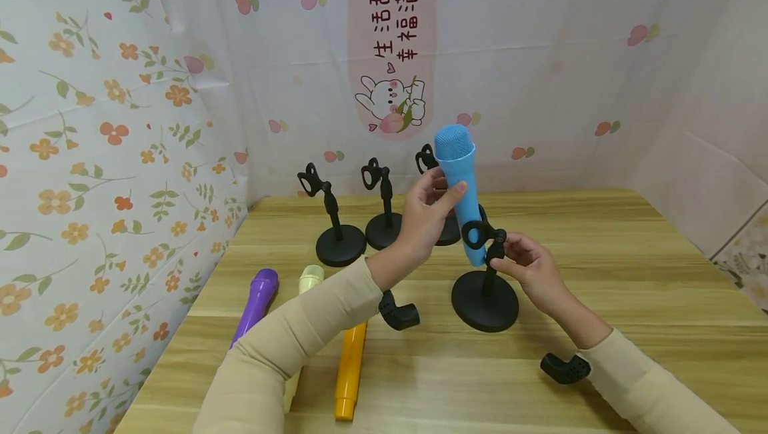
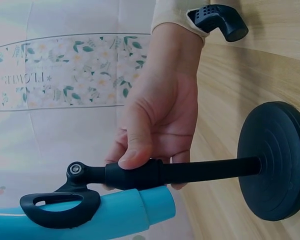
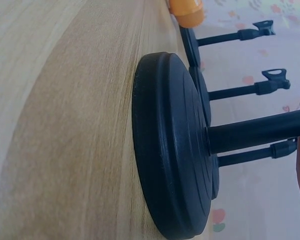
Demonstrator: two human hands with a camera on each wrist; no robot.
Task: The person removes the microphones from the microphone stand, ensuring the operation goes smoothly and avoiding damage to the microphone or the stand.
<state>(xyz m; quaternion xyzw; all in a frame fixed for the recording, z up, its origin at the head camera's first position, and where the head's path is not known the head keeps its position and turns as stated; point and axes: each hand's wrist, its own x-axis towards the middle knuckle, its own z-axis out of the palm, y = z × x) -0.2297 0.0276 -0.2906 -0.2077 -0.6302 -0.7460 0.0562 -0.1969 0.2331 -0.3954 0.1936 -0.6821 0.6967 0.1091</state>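
**Blue microphone seated in the clip of the near stand**

My left hand gripped the upper body of the blue microphone, thumb and fingers curled round it just below the mesh head. The microphone's long axis ran nearly upright, head tilted slightly away from me and to the left, its lower end passing through the clip of the near stand. My right hand lay to the right of that stand, thumb and fingers pinching the thick joint of the stem just under the clip. The stand's round base sat flat on the counter. Three further stands stood behind, well apart from both hands; the purple microphone lay on the counter to my left.
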